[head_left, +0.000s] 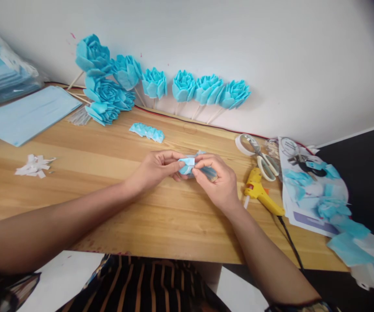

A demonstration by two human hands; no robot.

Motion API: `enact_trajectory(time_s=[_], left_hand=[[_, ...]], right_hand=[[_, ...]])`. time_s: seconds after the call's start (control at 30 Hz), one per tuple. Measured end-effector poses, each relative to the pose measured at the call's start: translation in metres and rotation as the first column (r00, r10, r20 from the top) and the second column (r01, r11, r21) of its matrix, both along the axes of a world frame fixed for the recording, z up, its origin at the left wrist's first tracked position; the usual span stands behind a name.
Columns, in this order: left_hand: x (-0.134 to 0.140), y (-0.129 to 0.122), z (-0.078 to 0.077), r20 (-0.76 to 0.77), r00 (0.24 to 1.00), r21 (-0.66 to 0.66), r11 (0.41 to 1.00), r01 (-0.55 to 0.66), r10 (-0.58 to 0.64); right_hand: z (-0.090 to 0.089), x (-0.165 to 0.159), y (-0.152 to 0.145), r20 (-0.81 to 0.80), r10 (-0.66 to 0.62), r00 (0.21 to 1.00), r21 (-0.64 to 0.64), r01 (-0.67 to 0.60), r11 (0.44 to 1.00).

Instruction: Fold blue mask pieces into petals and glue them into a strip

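Both my hands meet over the middle of the table, holding a small folded piece of light blue fabric (187, 163) between them. My left hand (161, 167) pinches its left end between thumb and fingers. At the right end, my right hand (214, 175) grips it with thumb and fingertips. More thin blue material lies behind and beneath my right fingers, partly hidden. A short row of folded blue petals (147, 132) rests on the table beyond my hands. Several blue fabric flowers (183, 86) on sticks lean against the wall.
To the right lie a yellow glue gun (260, 190) with its cord, scissors (266, 164), a tape roll (246, 144) and papers under blue scraps (333, 208). Leftward are white paper strips (34, 166), a blue sheet stack (31, 113) and a plastic bag of blue sheets (5, 69).
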State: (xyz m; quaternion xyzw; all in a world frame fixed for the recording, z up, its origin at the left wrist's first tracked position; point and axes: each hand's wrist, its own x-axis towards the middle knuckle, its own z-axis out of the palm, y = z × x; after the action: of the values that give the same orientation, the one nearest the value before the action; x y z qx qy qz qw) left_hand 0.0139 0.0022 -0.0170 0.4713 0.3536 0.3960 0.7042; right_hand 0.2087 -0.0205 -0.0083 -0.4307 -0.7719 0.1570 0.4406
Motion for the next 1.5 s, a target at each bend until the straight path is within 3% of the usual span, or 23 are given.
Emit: enact_trajectory(time_s=[0.43, 0.77, 0.93, 1.27, 1.5], left_hand=[[0.001, 0.000, -0.001, 0.012, 1.000, -0.001, 1.000, 0.011, -0.011], [0.001, -0.002, 0.001, -0.070, 0.995, 0.067, 0.995, 0.077, -0.072], [0.003, -0.003, 0.004, -0.148, 0.983, 0.079, 0.989, 0.124, -0.111], [0.001, -0.003, 0.004, -0.181, 0.982, 0.064, 0.996, 0.062, -0.050], [-0.001, -0.002, 0.005, -0.215, 0.976, 0.083, 0.994, 0.065, -0.045]], right_hand=[[0.001, -0.002, -0.002, -0.034, -0.040, 0.999, -0.108, 0.036, 0.994], [-0.003, -0.002, -0.004, -0.078, -0.158, 0.984, -0.203, 0.140, 0.969], [-0.006, -0.002, -0.003, -0.156, -0.141, 0.978, -0.235, 0.102, 0.967], [-0.011, 0.000, -0.002, -0.217, -0.050, 0.975, -0.313, -0.021, 0.950], [-0.002, 0.008, 0.000, -0.209, -0.014, 0.978, -0.390, -0.070, 0.918]])
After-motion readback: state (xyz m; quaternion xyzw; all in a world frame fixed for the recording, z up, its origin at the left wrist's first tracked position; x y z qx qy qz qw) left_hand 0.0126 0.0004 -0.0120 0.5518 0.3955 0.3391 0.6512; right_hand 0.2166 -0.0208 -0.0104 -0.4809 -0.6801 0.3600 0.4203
